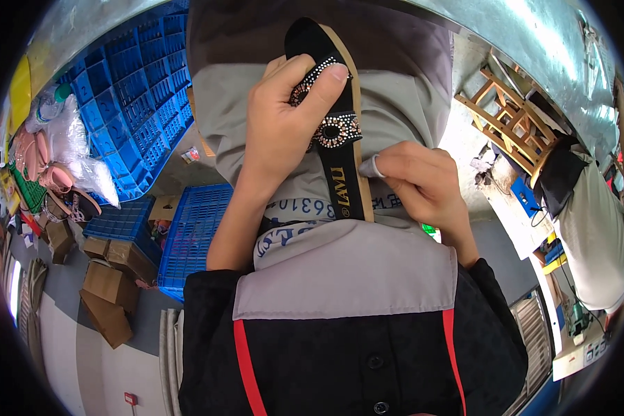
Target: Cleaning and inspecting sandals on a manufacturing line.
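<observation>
A black slide sandal (pixel 340 149) lies lengthwise over my lap, its toe end pointing away from me. Rhinestones and round ornaments cover its straps, and gold lettering marks the black insole. Gripping it by the straps is my left hand (pixel 284 114), with the thumb on top; the fingers behind the upper are partly hidden. My right hand (pixel 423 180) is closed in a pinch beside the heel half. At its fingertips a small grey piece that looks like cloth (pixel 371 167) touches the sandal's tan side edge.
Blue plastic crates (pixel 128 97) stand on the left, near pink sandals (pixel 48 170) and cardboard boxes (pixel 111 291). A wooden stool (pixel 506 121) is at the right, near a seated person's leg (pixel 593 229). A metal surface (pixel 534 41) runs along the far edge.
</observation>
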The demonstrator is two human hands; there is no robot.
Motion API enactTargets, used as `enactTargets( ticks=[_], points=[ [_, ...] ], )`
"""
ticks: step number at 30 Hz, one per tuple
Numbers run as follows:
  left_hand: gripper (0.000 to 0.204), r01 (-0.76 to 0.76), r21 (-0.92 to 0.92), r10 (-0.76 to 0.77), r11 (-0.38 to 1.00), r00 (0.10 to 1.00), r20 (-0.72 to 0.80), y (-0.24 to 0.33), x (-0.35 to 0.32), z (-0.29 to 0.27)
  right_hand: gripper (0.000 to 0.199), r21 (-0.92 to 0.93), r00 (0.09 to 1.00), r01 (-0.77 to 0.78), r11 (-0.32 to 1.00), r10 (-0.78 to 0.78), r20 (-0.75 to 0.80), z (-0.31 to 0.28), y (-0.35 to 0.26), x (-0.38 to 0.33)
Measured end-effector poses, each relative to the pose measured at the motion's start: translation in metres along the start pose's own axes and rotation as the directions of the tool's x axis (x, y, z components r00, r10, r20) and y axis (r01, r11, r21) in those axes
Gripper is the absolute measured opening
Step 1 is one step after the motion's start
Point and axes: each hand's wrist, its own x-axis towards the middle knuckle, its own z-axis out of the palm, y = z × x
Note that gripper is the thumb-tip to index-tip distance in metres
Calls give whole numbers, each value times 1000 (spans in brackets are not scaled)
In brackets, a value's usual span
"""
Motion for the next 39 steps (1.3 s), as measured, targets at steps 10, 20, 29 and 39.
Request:
enactTargets(
  ticks=[10,20,29,39],
  points=[
    [38,22,-3,-21,1000,1000,12,-3,0,-2,25,-3,999,-29,1000,29,17,0,-4,2],
    [38,35,-22,-35,999,999,3,-1,-1,-3,25,54,1000,-12,998,11,19,0,1,2],
    [36,70,-51,-70,996,997,18,-1,-1,-1,23,4,998,56,998,-56,6,0,5,5],
    [37,47,0,-47,999,999,4,-1,0,-1,23,-27,995,83,996,-81,50,-5,5,9]
  ],
)
